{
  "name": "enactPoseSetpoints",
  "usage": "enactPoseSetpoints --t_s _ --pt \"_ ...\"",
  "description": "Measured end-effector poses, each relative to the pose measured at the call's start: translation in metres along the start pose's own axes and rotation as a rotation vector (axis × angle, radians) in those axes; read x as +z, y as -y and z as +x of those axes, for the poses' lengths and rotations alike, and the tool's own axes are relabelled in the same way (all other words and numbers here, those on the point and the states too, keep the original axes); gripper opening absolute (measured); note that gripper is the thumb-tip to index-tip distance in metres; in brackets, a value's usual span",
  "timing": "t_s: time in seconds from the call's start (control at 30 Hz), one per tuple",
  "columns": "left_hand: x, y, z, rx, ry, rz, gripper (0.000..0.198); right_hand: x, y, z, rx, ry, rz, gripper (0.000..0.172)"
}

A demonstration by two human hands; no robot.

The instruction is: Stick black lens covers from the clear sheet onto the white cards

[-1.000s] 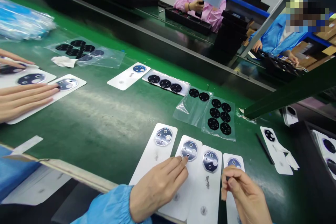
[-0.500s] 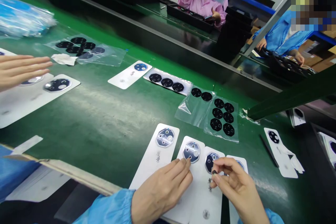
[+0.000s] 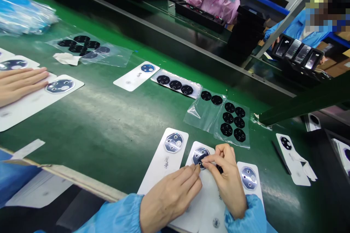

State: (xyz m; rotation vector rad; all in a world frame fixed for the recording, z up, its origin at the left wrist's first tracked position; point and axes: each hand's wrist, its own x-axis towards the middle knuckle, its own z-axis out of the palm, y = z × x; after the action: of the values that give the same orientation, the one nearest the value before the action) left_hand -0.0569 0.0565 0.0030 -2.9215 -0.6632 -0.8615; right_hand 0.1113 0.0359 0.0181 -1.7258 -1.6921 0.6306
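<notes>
1. Well to the left of my fingers, as I see it from my remote post: a co-worker's hand [image 3: 23, 83], its fingers flat and side by side, lying on white pieces beside a further panel [image 3: 41, 103].
2. Beyond and to the left of my fingertips: a crumpled tissue [image 3: 66, 59], just beside a clear bag [image 3: 79, 45] of black discs.
3. Farther out, nearer my fingers: a white card [image 3: 129, 80] with a blue disc; next to it, a strip [image 3: 175, 85] bearing three black discs.
4. Just left of my left fingertips: the first panel [image 3: 156, 171], apart from its neighbour.
5. My left hand [image 3: 172, 194]: fingers together, tips on the second panel [image 3: 205, 184] at the lower edge of its octagonal disc [image 3: 200, 153]. I cannot tell whether the thumb clamps anything.
6. My right hand [image 3: 202, 162]: thumb and forefinger tips brought together over that disc, near the left fingertips. I cannot tell whether anything small lies between them.
7. Beneath the right hand: the third panel [image 3: 214, 205], largely hidden.
8. Beyond the right fingers: a clear pouch [image 3: 232, 122] of black discs.
9. Right of the right fingers: the fourth panel [image 3: 255, 193]; farther right, a thin black stick [image 3: 281, 158].
</notes>
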Motion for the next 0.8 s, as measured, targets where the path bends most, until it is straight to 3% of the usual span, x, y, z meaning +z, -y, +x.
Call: enactPoseSetpoints --t_s 0.23,0.8 --pt "0.001 0.001 0.002 -0.013 -0.012 -0.024 0.034 0.006 0.003 0.001 -0.130 -0.029 -0.146 0.021" --pt "-0.004 0.001 0.006 0.009 0.002 -0.008 0.035 0.006 0.011 -0.003 -0.208 -0.091 -0.288 0.021"
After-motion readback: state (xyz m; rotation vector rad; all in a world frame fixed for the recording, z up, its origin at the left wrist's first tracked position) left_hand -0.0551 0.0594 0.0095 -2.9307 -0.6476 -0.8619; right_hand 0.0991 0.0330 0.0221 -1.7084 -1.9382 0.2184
